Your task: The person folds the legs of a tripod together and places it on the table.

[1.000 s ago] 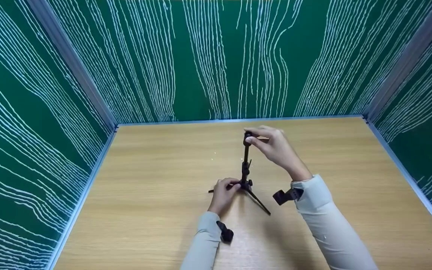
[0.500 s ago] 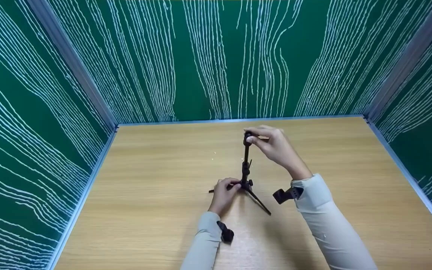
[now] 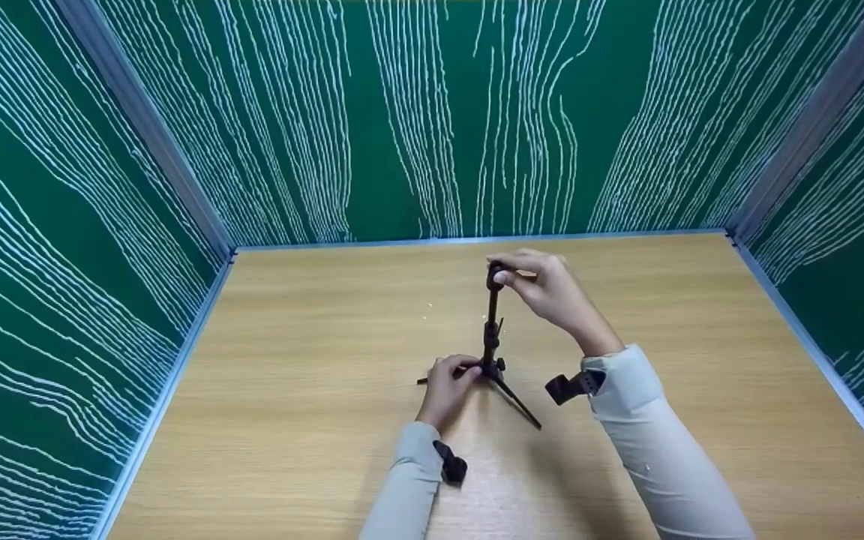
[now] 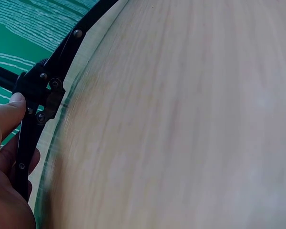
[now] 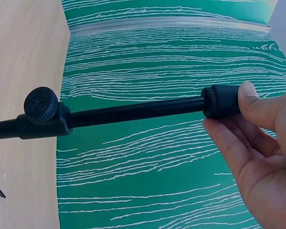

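A small black tripod [image 3: 490, 337] stands upright near the middle of the table, its legs spread. My left hand [image 3: 448, 390] holds it low down, at the leg hub. In the left wrist view, the thumb presses the black hub [image 4: 33, 90] and the fingers curl behind one leg [image 4: 26, 152]. Up at the top, my right hand [image 3: 552, 296] pinches the black head [image 5: 224, 101] between thumb and fingers. Below that head runs a thin centre tube [image 5: 138, 110], which enters a collar with a round knurled knob [image 5: 40, 104].
The wooden table [image 3: 289, 375] is bounded by green panels [image 3: 402, 112] with white wavy lines at the back and both sides. Tiny pale specks lie left of the tripod. Each wrist wears a small black camera, the right one [image 3: 571, 388] beside the cuff.
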The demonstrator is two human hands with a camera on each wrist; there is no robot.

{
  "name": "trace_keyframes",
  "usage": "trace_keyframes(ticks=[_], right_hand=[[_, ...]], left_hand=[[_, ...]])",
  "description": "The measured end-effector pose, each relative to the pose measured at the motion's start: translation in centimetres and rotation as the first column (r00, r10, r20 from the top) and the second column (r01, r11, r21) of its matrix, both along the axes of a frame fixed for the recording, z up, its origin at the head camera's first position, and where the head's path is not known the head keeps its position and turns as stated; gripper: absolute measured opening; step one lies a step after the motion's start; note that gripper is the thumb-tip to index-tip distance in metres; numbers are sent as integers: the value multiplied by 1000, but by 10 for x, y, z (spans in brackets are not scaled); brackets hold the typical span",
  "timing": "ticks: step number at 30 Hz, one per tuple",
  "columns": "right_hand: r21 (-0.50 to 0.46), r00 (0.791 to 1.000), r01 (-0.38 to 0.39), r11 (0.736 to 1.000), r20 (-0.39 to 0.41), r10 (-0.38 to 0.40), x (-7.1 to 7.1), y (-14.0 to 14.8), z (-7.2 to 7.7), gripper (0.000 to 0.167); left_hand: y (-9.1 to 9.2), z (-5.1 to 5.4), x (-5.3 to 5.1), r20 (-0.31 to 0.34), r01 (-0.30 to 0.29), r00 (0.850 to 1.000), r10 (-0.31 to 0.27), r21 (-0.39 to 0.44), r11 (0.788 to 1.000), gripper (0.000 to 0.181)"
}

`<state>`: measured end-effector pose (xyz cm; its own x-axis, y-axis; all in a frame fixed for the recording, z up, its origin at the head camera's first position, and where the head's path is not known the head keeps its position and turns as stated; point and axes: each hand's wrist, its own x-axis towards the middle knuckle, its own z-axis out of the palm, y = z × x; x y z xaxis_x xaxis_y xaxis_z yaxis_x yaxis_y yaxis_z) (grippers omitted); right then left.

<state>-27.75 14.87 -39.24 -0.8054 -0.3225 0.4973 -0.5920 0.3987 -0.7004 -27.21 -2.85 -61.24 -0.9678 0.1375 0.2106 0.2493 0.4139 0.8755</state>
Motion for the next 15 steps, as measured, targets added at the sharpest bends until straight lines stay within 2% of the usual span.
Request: trace_keyframes(ticks=[7, 15], right_hand=[[0, 1000, -7, 1000, 18, 7, -1, 1, 0, 27], [-9, 1000, -12, 1000, -21, 12, -2, 1, -4, 26]], left_hand=[[1, 1, -1, 38, -4, 999, 3, 27, 1000, 19], [1, 1, 0, -3, 8, 1000, -8, 16, 1000, 18]])
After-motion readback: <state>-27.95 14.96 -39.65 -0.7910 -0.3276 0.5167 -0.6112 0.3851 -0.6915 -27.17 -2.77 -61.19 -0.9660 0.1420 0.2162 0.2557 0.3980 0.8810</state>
